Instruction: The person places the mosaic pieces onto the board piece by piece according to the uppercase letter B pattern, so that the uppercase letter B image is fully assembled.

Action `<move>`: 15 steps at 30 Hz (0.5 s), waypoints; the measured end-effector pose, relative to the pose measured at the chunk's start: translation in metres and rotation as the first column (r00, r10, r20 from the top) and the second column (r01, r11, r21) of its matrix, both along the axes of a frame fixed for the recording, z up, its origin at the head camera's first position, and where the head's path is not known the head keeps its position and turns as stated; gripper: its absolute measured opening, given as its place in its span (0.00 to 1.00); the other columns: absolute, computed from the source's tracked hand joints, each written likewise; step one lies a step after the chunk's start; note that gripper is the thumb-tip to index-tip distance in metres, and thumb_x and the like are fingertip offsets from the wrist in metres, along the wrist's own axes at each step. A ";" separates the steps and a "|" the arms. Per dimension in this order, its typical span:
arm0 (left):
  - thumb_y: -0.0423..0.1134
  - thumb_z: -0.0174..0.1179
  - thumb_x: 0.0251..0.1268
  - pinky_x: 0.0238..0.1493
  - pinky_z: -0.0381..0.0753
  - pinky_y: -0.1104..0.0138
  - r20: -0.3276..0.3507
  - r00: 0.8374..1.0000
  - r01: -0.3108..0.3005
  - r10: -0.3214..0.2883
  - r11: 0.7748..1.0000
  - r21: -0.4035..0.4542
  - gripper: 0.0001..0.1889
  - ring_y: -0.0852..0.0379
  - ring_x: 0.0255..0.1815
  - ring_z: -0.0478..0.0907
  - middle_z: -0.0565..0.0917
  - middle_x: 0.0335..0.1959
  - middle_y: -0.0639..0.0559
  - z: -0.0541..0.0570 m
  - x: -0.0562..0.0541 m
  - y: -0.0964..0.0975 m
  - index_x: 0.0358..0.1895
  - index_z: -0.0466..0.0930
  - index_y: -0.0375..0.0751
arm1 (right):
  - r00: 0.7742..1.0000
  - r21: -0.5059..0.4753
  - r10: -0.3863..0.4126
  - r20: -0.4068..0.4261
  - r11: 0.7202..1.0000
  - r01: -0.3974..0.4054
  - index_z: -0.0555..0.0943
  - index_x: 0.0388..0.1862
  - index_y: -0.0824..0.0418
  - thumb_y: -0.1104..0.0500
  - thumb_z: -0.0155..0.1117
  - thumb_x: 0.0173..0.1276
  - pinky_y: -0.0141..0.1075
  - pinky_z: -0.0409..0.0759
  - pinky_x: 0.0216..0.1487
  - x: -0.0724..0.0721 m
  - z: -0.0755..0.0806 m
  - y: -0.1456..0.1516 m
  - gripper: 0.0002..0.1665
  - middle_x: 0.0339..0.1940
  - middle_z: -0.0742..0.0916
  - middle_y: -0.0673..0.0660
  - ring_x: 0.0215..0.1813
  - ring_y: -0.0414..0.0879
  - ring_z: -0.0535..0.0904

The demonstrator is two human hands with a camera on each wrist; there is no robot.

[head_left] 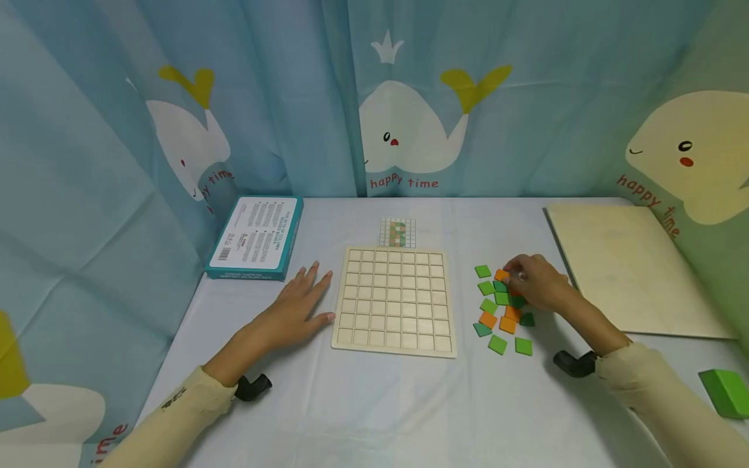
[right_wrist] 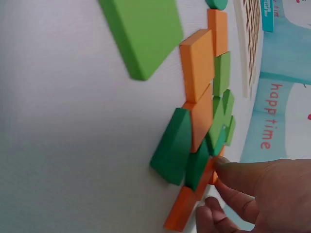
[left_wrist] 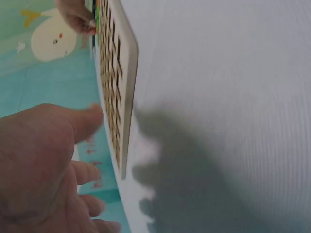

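My left hand (head_left: 300,307) is spread with its fingers apart, just left of the wooden grid board (head_left: 393,301); in the left wrist view its thumb is near the board's edge. Nothing is in it. At the right, my right hand (head_left: 537,281) reaches down into a loose group of square and cut-cornered tiles. Its thumb (right_wrist: 238,175) and curled fingers pinch at an orange tile (right_wrist: 206,180) among dark green tiles (right_wrist: 173,145). Light green tiles (head_left: 497,344) and further orange tiles (head_left: 508,324) lie around. The right hand partly hides some tiles.
A small pattern card (head_left: 398,233) lies behind the grid board. A teal-edged box (head_left: 255,237) is at the back left. On the right are a large pale board (head_left: 638,266) and a green block (head_left: 725,393). Whale-printed curtains (head_left: 316,97) enclose the table.
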State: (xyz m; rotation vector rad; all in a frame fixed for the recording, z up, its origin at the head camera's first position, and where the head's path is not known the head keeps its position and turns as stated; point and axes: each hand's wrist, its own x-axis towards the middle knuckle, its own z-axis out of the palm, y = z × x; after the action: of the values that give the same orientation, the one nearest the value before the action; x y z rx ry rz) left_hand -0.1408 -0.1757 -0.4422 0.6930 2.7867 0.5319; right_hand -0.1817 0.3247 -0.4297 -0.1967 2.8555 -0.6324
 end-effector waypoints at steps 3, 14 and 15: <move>0.54 0.53 0.83 0.83 0.46 0.39 0.046 0.999 0.013 -0.013 1.000 -0.015 0.40 0.30 0.87 0.39 0.41 0.88 0.37 -0.003 0.000 0.004 0.87 0.48 0.42 | 1.000 -0.048 0.019 -0.016 0.999 -0.020 0.77 0.62 0.74 0.61 0.57 0.81 0.66 0.72 0.53 -0.004 -0.003 0.001 0.19 0.56 0.77 0.76 0.54 0.67 0.75; 0.56 0.48 0.85 0.83 0.47 0.39 0.106 0.994 0.009 -0.002 0.998 -0.069 0.38 0.33 0.88 0.40 0.46 0.88 0.40 -0.008 0.001 0.010 0.88 0.48 0.48 | 0.998 -0.134 0.050 -0.040 0.989 -0.055 0.78 0.63 0.78 0.65 0.60 0.79 0.60 0.77 0.56 -0.008 -0.006 0.001 0.21 0.57 0.78 0.77 0.54 0.66 0.75; 0.56 0.49 0.85 0.83 0.47 0.38 0.102 0.995 0.009 -0.002 0.998 -0.065 0.37 0.33 0.88 0.40 0.46 0.88 0.40 -0.008 0.001 0.011 0.88 0.48 0.50 | 0.998 -0.130 0.049 -0.042 0.990 -0.054 0.77 0.63 0.77 0.65 0.60 0.79 0.60 0.77 0.56 -0.008 -0.006 0.001 0.20 0.56 0.78 0.76 0.54 0.65 0.75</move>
State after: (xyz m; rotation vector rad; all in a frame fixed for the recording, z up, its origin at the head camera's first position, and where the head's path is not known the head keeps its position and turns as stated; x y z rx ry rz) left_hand -0.1395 -0.1647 -0.4505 0.6415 2.6935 0.4598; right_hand -0.1893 0.3257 -0.4360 -0.3052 2.8367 -0.8145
